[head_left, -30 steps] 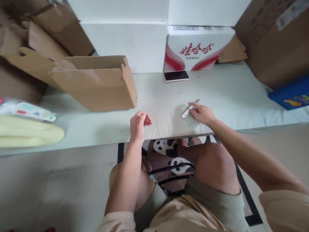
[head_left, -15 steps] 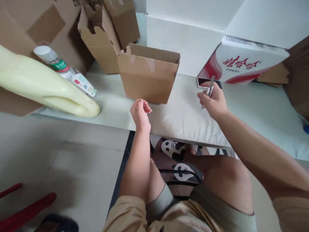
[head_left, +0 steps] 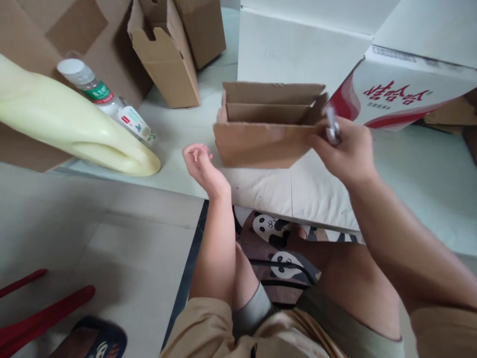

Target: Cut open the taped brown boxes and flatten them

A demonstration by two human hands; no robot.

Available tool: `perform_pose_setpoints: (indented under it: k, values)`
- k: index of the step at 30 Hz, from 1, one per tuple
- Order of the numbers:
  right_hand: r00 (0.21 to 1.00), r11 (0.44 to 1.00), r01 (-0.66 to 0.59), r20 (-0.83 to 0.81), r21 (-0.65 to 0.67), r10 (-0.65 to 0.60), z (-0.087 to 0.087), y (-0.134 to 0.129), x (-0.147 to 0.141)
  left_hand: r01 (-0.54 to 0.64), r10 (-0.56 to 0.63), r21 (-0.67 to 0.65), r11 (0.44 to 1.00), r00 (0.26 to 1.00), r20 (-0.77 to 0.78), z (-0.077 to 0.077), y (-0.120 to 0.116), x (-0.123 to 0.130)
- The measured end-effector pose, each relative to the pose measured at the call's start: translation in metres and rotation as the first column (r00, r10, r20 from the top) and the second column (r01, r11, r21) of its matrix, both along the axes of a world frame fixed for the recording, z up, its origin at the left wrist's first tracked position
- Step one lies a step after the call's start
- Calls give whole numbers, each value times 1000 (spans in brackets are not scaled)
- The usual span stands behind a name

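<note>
A brown cardboard box stands on the pale cloth-covered bench in front of me, its top open toward me. My right hand is closed around a small silver metal tool, blurred so its exact kind does not show. The fingers of that hand are at the right end of the box and seem to touch it. Just left of the box, my left hand hangs with loosely curled fingers and nothing visible in it. A narrow gap separates it from the cardboard.
Behind to the left stand two more cardboard boxes. A labelled plastic bottle leans beside a pale yellow rounded object. White panels rise at the back, with a red-and-white carton at right. My legs are below the bench edge.
The box has turned and tilted, so its open inside shows more. My right hand has come to its right end with the tool. My left hand has moved slightly left.
</note>
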State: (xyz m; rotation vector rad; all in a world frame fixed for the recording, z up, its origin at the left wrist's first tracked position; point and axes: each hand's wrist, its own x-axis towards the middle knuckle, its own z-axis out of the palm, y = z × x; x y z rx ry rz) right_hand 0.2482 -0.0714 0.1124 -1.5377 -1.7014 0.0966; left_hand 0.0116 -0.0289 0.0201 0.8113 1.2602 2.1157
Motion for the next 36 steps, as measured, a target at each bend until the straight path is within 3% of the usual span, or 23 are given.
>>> perform_pose_setpoints:
  k: [3,6,9,13,16,21,26,31,33,36]
  values:
    - [997,996,53,-59,72,-49,-6,-51,23,208,-184,123,970,966,-183,-5,-1,5]
    - [988,990,99,-129,102,-85,-20,-83,43,485,-408,164,859,841,-355,-5,-5,20]
    - [972,981,147,-200,123,-120,-34,-96,55,653,-554,138,745,721,-417,-3,-8,35]
    - [950,984,125,-301,129,-81,-49,-99,67,761,-691,1,649,590,-417,-7,-5,45]
    - [935,980,129,-348,151,-70,-55,-99,74,759,-728,-107,642,561,-394,-12,-2,47]
    - [962,938,161,-261,306,-80,-56,-98,85,728,-703,-117,676,590,-396,-14,-3,51]
    - [931,976,-38,-346,213,112,-57,-100,90,720,-703,-114,684,610,-366,-12,-5,56]
    - [845,957,-221,-452,190,285,-64,-103,86,726,-722,-124,676,619,-309,-10,-9,63]
    - [833,964,-188,-490,186,257,-68,-104,84,730,-724,-111,674,624,-296,-9,-11,65]
    - [844,983,-33,-522,181,124,-75,-103,81,742,-726,-59,668,631,-276,-8,-13,68]
